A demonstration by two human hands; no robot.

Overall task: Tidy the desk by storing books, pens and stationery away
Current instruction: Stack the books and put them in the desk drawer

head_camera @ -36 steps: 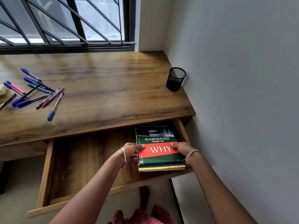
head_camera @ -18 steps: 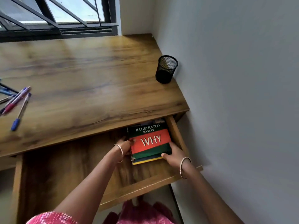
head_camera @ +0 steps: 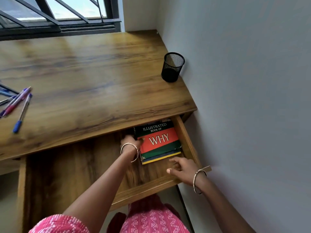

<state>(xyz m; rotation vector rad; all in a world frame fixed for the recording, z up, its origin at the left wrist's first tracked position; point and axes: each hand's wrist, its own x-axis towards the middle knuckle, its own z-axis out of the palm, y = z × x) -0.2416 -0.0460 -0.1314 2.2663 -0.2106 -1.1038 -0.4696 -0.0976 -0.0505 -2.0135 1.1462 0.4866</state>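
Head view looks down on the left hand (head_camera: 132, 143), which rests against the left edge of a stack of books (head_camera: 159, 142) with the thumb laid on the red band of the top cover; the fingers curl round that edge, so it grips the stack loosely, though how far they reach under it is hidden. A thin bangle (head_camera: 129, 151) circles this wrist. Just below the stack, the right hand (head_camera: 180, 167) hangs over the drawer floor with fingers relaxed and slightly spread, holding nothing and not touching the books. The stack lies flat in the right rear corner of the open drawer (head_camera: 188, 145), close beside its right side wall, the far end tucked under the worktop (head_camera: 94, 78) edge. The top book is green with a red band reading "WHY" under "ILLUSTRATED BOOK OF"; blue and yellow edges of lower books show beneath it. The rest of the drawer floor is bare wood. On the worktop, a black mesh pen cup (head_camera: 172, 67) stands upright near the wall (head_camera: 244, 81), well apart from a scatter of pens (head_camera: 18, 105) lying at the left edge of the view. A barred window (head_camera: 55, 14) runs behind the worktop.
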